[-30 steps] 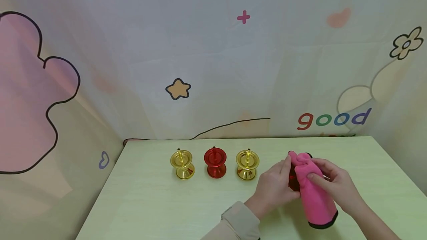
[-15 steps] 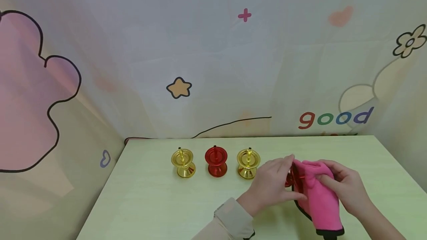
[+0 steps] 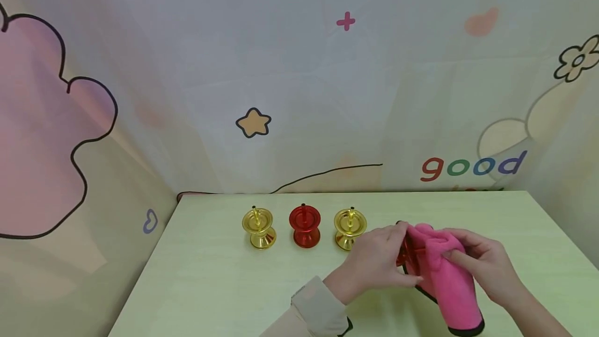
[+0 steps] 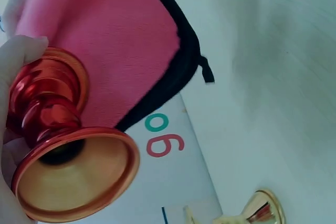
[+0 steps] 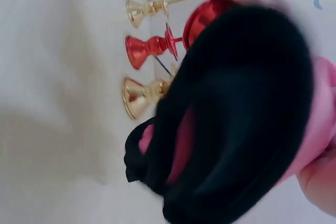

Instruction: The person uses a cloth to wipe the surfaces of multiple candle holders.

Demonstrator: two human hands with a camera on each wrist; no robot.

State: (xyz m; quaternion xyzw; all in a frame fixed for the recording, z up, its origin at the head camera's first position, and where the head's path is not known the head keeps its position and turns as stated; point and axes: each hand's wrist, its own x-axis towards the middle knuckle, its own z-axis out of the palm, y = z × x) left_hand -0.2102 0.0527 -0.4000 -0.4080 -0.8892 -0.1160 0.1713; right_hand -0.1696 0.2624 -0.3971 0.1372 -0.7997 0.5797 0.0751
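My left hand (image 3: pixel 369 264) grips a shiny red candle holder (image 4: pixel 50 116), tipped on its side with its hollow base facing the left wrist camera. A pink cloth (image 3: pixel 453 293) with black edging lies against the holder's dish end and hangs down toward me. My right hand (image 3: pixel 489 264) pinches the gathered cloth between thumb and fingers, just right of the holder. In the right wrist view, the cloth's black edging (image 5: pixel 247 103) covers much of the scene, and part of the red holder (image 5: pixel 207 19) shows behind it. The holder's spike is mostly hidden by cloth and fingers.
Three more candle holders stand upright in a row toward the back: gold (image 3: pixel 262 238) at left, red (image 3: pixel 306 238) in the middle, gold (image 3: pixel 345 242) nearest my left hand. The pale table (image 3: pixel 201 280) meets a printed curtain (image 3: pixel 299 92) behind.
The cloth has opened out on its left side and shifted slightly down and right, showing more of the red dish. My left hand has moved a little left and down; both hands keep hold.
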